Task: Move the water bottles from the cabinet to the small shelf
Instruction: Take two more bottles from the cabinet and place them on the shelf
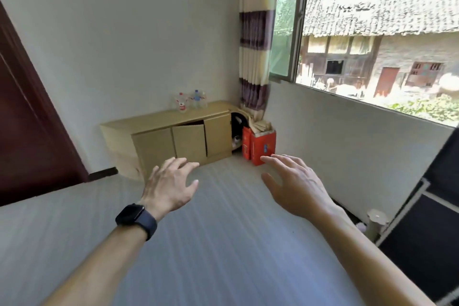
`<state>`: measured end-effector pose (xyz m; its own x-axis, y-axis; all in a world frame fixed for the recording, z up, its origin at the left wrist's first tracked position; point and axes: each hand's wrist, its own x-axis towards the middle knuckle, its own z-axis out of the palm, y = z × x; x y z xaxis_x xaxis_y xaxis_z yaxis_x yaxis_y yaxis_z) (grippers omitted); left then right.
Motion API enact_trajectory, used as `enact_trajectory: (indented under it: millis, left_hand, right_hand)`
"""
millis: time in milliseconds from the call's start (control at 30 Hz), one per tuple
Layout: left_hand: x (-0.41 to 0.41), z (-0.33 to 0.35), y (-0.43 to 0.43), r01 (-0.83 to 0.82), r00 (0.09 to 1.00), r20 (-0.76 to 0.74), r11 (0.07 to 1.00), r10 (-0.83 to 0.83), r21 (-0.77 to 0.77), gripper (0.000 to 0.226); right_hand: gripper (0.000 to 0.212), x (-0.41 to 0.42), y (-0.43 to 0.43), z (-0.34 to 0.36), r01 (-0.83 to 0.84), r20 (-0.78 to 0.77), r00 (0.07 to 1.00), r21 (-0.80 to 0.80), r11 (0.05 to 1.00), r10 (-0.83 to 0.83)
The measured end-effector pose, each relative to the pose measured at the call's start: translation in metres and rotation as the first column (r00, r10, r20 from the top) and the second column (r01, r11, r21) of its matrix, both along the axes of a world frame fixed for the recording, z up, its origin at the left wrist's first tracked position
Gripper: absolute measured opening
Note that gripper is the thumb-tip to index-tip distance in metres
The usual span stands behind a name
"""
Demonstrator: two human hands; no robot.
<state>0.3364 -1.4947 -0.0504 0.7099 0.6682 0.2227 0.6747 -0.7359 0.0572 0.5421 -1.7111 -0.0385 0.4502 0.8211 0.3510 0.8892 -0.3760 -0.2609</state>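
Observation:
A low light-wood cabinet (159, 141) stands against the far wall across the room. On its top stand clear water bottles: one with a red label (182, 104) and one with a blue cap (197, 98), close together. One cabinet door hangs ajar. My left hand (171, 185), a dark watch on its wrist, and my right hand (295, 182) are stretched forward over the floor with fingers spread and nothing in them. Both hands are far short of the cabinet. No small shelf can be made out.
Red boxes (260, 145) stand on the floor right of the cabinet under a striped curtain (254, 40). A dark red door (27, 117) is at the left. A black framed object (427, 218) and a pale cylinder (376, 222) sit at the right below the window.

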Motion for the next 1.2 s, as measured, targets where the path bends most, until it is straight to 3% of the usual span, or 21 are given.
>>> enact_trajectory:
  millis: [633,1200]
  left_hand:
    - [0.217,0.011,0.296,-0.163,0.985,0.057,0.986,0.164,-0.021,0.050]
    - [0.421,0.041,0.686,-0.027,0.998,0.054,1.000,0.028,-0.007,0.048]
  right_hand:
    - [0.041,0.256,0.338,0.023,-0.168,0.059,0.984,0.012,0.986,0.167]
    - [0.040,0.443,0.693,0.032,-0.072,0.028,0.997,0.045,0.996,0.071]
